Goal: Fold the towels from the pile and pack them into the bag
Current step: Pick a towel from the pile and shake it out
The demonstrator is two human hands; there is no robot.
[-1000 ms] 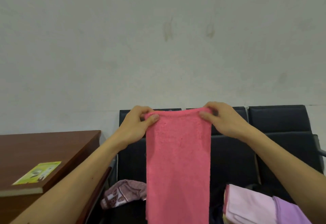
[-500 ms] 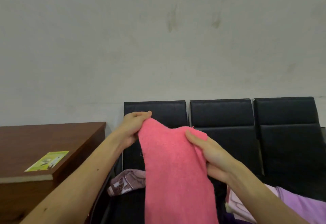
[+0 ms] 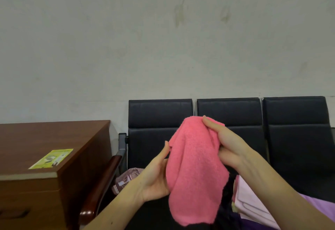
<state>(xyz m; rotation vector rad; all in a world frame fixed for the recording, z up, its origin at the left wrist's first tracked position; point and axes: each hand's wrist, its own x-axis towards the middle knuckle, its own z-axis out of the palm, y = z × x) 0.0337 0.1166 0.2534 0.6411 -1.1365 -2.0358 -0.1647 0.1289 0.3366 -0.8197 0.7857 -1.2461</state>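
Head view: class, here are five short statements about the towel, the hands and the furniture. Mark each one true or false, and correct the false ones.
1. The right hand grips the towel near its top. True.
2. The left hand pinches a towel corner. False: its fingers are straight, flat against the towel's left side.
3. A yellow-green leaflet lies on the desk. True.
4. The towel lies spread on the desk. False: it hangs in the air in front of the chairs.
5. The chairs are red. False: they are black.
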